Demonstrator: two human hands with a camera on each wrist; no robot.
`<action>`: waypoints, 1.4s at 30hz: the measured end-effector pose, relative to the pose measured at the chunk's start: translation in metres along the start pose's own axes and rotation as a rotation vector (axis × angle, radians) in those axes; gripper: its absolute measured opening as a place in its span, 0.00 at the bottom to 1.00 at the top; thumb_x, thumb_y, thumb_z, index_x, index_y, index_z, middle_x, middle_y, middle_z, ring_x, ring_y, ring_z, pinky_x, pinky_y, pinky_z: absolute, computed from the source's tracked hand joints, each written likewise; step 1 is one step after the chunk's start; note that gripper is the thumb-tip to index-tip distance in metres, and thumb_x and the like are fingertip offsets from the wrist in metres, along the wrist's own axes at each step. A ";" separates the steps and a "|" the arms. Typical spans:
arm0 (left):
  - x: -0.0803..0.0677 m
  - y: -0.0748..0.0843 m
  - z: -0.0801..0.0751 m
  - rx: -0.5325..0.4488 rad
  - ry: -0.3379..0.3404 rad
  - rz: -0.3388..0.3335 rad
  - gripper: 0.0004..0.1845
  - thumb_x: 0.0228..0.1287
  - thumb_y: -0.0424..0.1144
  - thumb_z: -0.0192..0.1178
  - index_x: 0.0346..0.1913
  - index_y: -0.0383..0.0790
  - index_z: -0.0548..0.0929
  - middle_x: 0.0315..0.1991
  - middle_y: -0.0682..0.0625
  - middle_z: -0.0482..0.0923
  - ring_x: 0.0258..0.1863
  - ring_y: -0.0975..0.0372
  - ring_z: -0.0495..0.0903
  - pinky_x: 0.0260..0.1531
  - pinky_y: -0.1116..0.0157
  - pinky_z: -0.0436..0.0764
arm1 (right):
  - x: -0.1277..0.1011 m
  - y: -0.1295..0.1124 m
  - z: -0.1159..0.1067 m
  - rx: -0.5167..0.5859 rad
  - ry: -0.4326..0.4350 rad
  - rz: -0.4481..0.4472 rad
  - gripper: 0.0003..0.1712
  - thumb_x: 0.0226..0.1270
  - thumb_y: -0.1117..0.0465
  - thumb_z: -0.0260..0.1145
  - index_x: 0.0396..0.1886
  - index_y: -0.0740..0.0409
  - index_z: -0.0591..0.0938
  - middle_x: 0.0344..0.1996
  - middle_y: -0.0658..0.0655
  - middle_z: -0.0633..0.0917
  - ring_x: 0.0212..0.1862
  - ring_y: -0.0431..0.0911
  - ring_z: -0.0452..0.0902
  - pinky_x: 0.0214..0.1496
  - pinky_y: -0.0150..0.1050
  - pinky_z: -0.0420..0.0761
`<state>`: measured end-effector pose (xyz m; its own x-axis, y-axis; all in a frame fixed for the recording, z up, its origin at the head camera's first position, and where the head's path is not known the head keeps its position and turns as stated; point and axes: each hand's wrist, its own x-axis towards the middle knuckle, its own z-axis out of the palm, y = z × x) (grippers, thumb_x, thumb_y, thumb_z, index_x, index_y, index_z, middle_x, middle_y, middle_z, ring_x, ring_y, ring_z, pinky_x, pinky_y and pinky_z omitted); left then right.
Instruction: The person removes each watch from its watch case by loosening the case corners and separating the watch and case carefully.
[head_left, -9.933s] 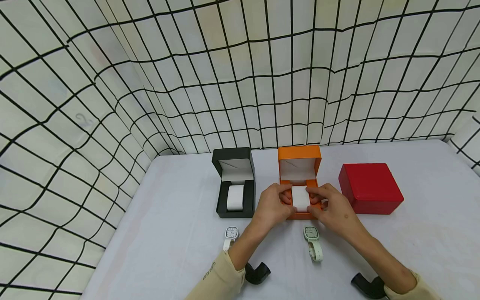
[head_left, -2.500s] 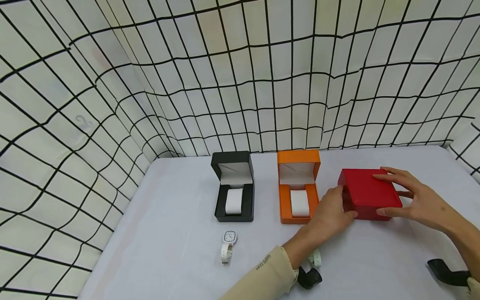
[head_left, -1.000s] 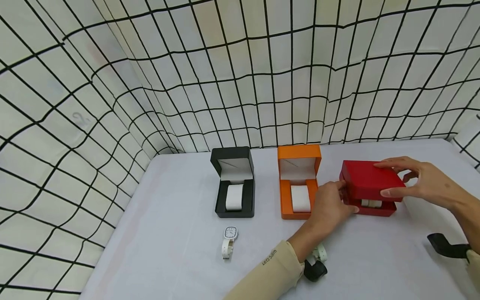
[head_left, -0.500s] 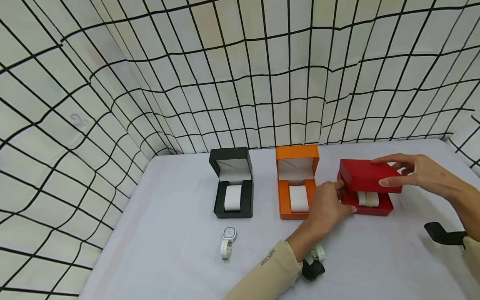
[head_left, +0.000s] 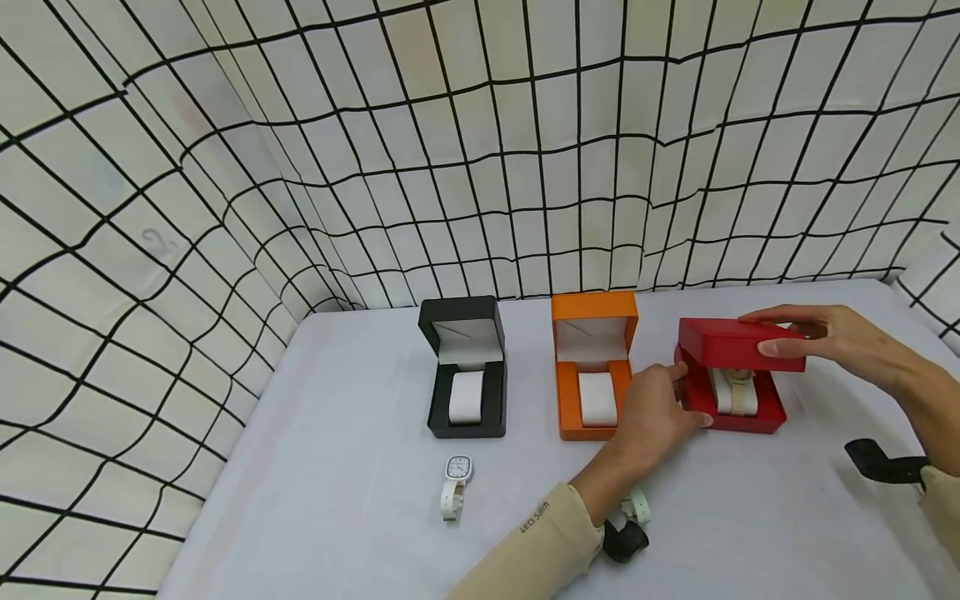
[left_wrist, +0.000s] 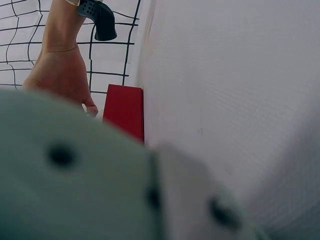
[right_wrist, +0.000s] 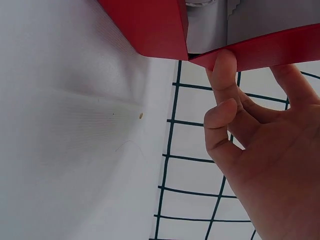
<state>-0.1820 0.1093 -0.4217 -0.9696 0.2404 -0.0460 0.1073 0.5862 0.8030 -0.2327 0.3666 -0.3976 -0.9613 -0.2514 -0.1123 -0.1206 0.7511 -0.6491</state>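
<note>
A red watch box [head_left: 738,423] stands half raised at the right of the table. Inside it a watch with a beige strap [head_left: 738,398] wraps a white cushion, its dial partly hidden under the lid. My right hand [head_left: 840,342] pinches the red lid [head_left: 750,342] between thumb and fingers at its right side; in the right wrist view, fingertips [right_wrist: 225,67] lie against the lid edge. My left hand [head_left: 656,412] grips the left side of the box base. By my left wrist lies a pale green watch [head_left: 637,506], partly covered by the arm.
An orange watch box [head_left: 568,408] and a dark green watch box [head_left: 442,408] stand with raised lids, each holding a bare white cushion. A white watch [head_left: 457,479] lies in front of the dark one. A black grid [head_left: 487,150] on white walls borders the table [head_left: 337,467].
Earlier both hands were at the orange box's cushion, then moved to the closed red box. My right hand has since lifted the red lid, exposing the watch, while my left stays at the base.
</note>
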 end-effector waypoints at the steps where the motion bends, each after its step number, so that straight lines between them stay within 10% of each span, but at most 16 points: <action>1: 0.000 -0.001 0.000 0.007 0.001 0.012 0.36 0.53 0.34 0.81 0.67 0.38 0.81 0.45 0.51 0.88 0.34 0.73 0.72 0.32 0.81 0.77 | 0.000 0.000 0.000 0.001 0.001 0.001 0.38 0.71 0.45 0.64 0.74 0.60 0.73 0.66 0.73 0.77 0.59 0.63 0.75 0.46 0.46 0.80; 12: 0.000 -0.002 0.000 0.018 -0.003 0.070 0.31 0.54 0.33 0.80 0.63 0.41 0.83 0.39 0.54 0.85 0.33 0.73 0.72 0.31 0.80 0.75 | -0.001 0.006 0.000 0.003 0.008 0.002 0.36 0.72 0.43 0.63 0.74 0.55 0.74 0.66 0.66 0.77 0.56 0.48 0.74 0.47 0.45 0.79; 26: 0.006 0.002 -0.002 0.105 -0.066 -0.002 0.30 0.57 0.42 0.79 0.64 0.49 0.85 0.53 0.58 0.88 0.44 0.73 0.76 0.37 0.80 0.78 | -0.003 0.014 0.000 0.035 0.015 -0.004 0.36 0.74 0.43 0.60 0.75 0.55 0.73 0.50 0.23 0.73 0.51 0.28 0.68 0.49 0.44 0.76; 35: 0.006 0.005 -0.003 0.090 -0.064 0.001 0.30 0.57 0.39 0.79 0.64 0.45 0.85 0.57 0.56 0.88 0.49 0.71 0.79 0.46 0.79 0.80 | -0.002 0.004 0.004 0.057 -0.005 0.023 0.38 0.77 0.42 0.56 0.77 0.58 0.68 0.69 0.67 0.74 0.64 0.59 0.65 0.54 0.60 0.76; 42: 0.006 0.005 -0.003 0.101 -0.061 -0.012 0.30 0.57 0.39 0.79 0.65 0.47 0.85 0.57 0.57 0.88 0.49 0.72 0.78 0.46 0.80 0.80 | -0.002 0.005 0.006 0.062 0.012 0.039 0.36 0.76 0.39 0.56 0.76 0.50 0.70 0.61 0.50 0.76 0.60 0.47 0.64 0.53 0.54 0.75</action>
<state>-0.1875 0.1114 -0.4165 -0.9560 0.2779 -0.0940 0.1203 0.6636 0.7384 -0.2295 0.3670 -0.4052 -0.9680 -0.2150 -0.1293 -0.0681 0.7210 -0.6896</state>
